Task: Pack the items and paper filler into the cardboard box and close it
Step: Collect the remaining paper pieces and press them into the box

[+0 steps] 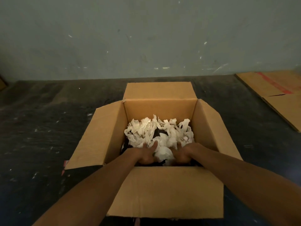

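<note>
An open cardboard box [159, 108] stands on the dark floor with all of its flaps spread outward. White crumpled paper filler [156, 129] lies heaped inside it, over something dark [157, 133] that shows through a gap. Both my hands reach down inside the near part of the box. My left hand [147, 153] and my right hand [181, 152] lie palms down, fingers spread, on either side of a white wad of paper [163, 153] and press against it. The near flap [166, 191] hides my wrists' lower edges.
A flattened cardboard sheet [280, 95] with a red tape stripe lies on the floor at the far right. A grey-green wall [146, 38] rises behind the box. A small pink-edged scrap [64, 165] pokes out under the left flap.
</note>
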`<state>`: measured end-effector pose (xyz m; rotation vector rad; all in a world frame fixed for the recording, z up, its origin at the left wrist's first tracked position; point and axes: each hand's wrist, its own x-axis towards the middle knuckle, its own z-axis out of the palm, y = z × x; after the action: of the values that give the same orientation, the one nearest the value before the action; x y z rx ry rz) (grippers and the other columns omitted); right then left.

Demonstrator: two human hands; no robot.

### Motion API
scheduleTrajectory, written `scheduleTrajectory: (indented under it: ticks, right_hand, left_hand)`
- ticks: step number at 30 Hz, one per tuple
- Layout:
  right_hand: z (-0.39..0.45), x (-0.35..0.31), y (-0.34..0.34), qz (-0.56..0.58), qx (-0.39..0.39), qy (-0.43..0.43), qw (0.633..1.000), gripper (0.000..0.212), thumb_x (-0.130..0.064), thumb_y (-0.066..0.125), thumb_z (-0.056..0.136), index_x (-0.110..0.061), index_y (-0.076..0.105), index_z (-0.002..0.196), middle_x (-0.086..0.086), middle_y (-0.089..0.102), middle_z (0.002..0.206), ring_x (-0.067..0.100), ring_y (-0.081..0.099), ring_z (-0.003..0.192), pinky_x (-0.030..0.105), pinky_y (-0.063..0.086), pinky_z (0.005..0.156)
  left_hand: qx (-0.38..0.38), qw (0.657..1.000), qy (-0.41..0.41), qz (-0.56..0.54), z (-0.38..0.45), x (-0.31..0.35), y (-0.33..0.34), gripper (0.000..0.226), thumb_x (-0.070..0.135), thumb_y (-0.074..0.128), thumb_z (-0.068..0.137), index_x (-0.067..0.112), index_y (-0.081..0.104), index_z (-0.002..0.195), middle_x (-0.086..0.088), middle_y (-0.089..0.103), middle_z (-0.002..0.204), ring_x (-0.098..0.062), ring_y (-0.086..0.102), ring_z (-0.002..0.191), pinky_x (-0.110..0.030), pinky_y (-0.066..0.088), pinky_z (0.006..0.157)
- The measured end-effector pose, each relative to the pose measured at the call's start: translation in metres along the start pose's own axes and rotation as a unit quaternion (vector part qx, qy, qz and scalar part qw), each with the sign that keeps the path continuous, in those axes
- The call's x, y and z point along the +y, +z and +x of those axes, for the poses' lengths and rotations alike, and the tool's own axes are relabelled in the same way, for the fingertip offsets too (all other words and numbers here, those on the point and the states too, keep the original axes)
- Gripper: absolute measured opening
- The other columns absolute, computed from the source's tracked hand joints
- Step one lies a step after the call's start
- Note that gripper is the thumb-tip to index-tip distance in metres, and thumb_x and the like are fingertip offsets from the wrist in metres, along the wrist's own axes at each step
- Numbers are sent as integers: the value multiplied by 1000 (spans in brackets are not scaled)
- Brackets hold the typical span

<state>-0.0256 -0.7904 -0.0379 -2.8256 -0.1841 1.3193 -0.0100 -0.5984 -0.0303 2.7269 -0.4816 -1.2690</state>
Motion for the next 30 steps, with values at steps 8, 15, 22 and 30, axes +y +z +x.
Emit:
scheduleTrajectory:
  ticks: [8,15,22,30]
  right_hand:
    - [-8,-2,-1,40,21,-44,998,87,-55,46,95,-24,-9,154,7,10,163,28,14,149,41,18,118]
    - [-66,13,-44,109,83,-48,989,53,-32,66,89,-34,46,138,4,44,143,29,56,116,40,57,87]
    - [-72,-10,-11,107,205,-50,972,62,-39,49,98,-20,26,152,9,32,156,28,35,140,35,32,109]
    - [-78,-11,-10,182,288,-19,940,42,-33,56,93,-16,57,131,9,57,136,24,57,117,34,47,95]
  left_hand:
    - [28,999,18,-40,-4,-2,-1,82,65,39,94,38,-11,154,-2,1,166,-25,3,152,-44,6,122]
    - [56,998,-10,15,-38,-1,-31,83,78,26,88,33,14,157,-2,8,166,-26,9,152,-49,9,121]
    - [175,983,-59,-4,-33,-9,-7,42,34,40,93,14,60,123,-11,50,140,-36,35,136,-62,14,115]
    - [322,939,-68,101,-57,4,-10,33,47,67,84,23,70,105,-6,58,130,-29,38,134,-59,10,116]
